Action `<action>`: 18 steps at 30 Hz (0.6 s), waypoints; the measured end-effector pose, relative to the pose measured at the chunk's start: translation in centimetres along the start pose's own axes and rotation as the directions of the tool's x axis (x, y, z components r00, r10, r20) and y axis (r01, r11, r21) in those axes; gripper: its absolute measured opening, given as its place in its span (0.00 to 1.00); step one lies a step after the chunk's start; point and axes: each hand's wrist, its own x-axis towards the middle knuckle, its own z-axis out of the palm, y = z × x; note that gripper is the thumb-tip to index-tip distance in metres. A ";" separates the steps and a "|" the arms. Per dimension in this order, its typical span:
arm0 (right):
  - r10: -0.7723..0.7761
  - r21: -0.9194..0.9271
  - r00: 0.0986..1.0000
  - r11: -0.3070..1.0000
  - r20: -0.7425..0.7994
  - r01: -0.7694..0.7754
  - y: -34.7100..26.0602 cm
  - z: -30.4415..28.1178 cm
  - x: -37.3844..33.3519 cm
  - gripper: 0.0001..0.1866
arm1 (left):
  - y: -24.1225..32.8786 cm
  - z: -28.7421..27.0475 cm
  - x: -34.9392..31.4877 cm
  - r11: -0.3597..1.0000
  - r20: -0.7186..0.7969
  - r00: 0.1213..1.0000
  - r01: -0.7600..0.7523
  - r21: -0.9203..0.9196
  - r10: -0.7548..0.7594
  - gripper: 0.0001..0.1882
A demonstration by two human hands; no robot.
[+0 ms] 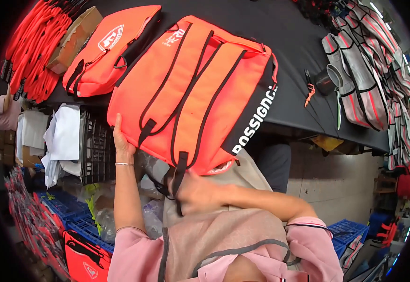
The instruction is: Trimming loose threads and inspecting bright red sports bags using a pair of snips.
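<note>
A bright orange-red backpack (134, 113) with a black side panel lies tilted over the table's near edge, its padded shoulder straps (209, 101) facing up. At its lower left edge my left hand (124, 143) grips it, thumb in view and the other fingers mostly hidden. Just below the backpack's bottom edge is my right hand (198, 192), smeared by motion, beside a dangling black webbing strap (180, 176). Whether those fingers hold the strap cannot be made out. A second orange-red bag (96, 61) rests on the table to the left.
The table has a black cover (292, 61). Grey bags with red stripes (355, 80) are piled at the right, near a dark cup (325, 81) and small orange-handled snips (310, 94). Left are stacked orange pieces (38, 47), a cardboard box (75, 40) and a black crate (96, 145) with papers.
</note>
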 end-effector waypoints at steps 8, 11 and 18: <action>0.911 0.702 0.127 0.386 -0.393 -0.599 8.6 -15.8 -5.6 0.14 | 0.2 2.8 -4.1 0.932 0.026 0.954 -0.297 0.206 0.299 0.21; 0.704 0.326 0.047 0.385 -0.708 -0.863 13.4 -13.0 -12.2 0.27 | 0.5 7.5 -7.1 0.809 0.157 0.894 -0.448 0.380 0.420 0.14; 0.880 0.481 -0.121 0.133 -0.460 -0.867 13.8 -12.2 -11.2 0.36 | 3.2 20.0 -18.0 0.158 0.840 0.206 -0.977 0.145 0.501 0.16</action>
